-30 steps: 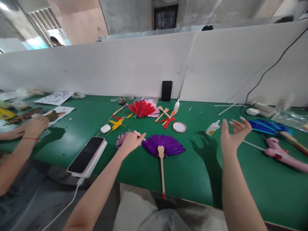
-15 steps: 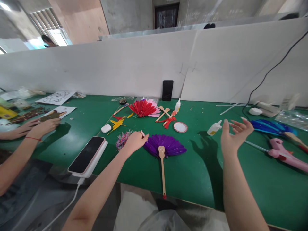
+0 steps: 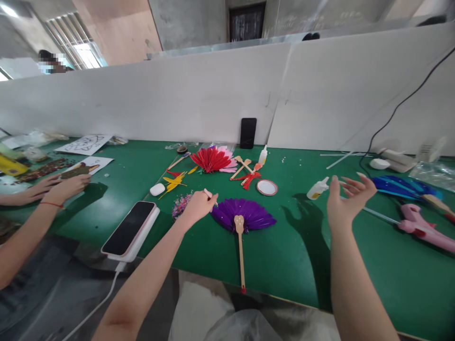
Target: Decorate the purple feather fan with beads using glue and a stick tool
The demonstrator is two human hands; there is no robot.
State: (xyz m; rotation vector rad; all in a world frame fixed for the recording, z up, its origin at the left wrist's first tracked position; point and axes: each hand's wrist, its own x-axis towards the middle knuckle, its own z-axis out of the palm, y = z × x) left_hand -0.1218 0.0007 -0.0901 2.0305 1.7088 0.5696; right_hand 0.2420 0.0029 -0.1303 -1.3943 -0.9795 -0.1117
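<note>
A purple feather fan [image 3: 245, 214] with a pale wooden handle lies on the green table, its handle pointing toward me. My left hand [image 3: 199, 204] is closed at the fan's left edge, pinching a small pale pen-like stick [image 3: 208, 192] whose exact kind I cannot make out. Beside that hand is a pile of tiny multicoloured flowers [image 3: 180, 206], partly hidden behind it. My right hand [image 3: 346, 199] is raised above the table with its fingers apart, palm turned up, holding nothing. A small white glue bottle [image 3: 317, 188] stands tilted just left of it.
Red folded feathers [image 3: 210, 160], wooden handles [image 3: 243, 166] and a round white lid [image 3: 266, 187] lie behind the fan. A phone [image 3: 130, 229] is at left, a pink glue gun [image 3: 421, 225] and a blue fan [image 3: 401, 187] at right. A co-worker's hands [image 3: 67, 187] work far left.
My left hand has shifted slightly left, and the pen-like stick in it has tilted. My right hand stays nearly in place. The purple fan has not moved.
</note>
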